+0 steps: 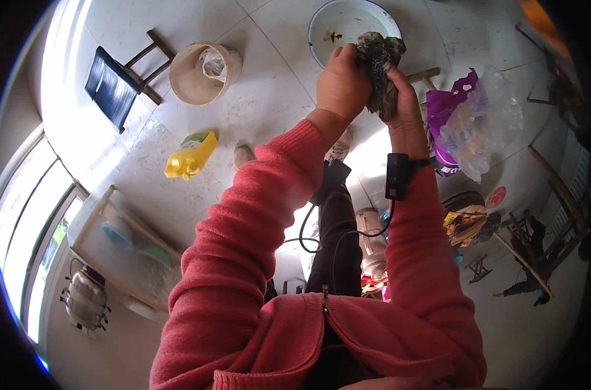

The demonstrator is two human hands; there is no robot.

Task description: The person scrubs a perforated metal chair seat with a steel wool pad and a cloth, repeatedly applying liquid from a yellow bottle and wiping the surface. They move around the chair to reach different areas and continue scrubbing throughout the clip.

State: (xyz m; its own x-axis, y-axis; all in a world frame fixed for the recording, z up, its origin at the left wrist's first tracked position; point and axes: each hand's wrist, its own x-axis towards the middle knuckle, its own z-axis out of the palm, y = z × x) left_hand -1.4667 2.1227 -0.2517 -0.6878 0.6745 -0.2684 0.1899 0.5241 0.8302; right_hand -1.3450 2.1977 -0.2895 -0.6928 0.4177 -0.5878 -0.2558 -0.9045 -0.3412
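Observation:
Both of my hands are on a rough grey-brown lump (384, 100) with a dark, glinting, wiry patch; what it is cannot be told. My left hand (341, 80) has its fingers curled against the lump's left side, and they are partly hidden. On the right side, my right hand (406, 102) grips it with the thumb across the front. The lump's upper end overlaps the near right rim of a white enamel basin (316, 48) in this view. Inside the basin are shallow liquid and a few brown scraps (333, 37).
A tan bucket (178, 73) holding crumpled plastic (212, 64) stands left, beside a folding stool (112, 87). Closer lies a yellow plastic bottle (192, 155). On the right are a purple bag (439, 109) and a clear plastic bag (485, 122). A black cable (302, 234) hangs between my arms.

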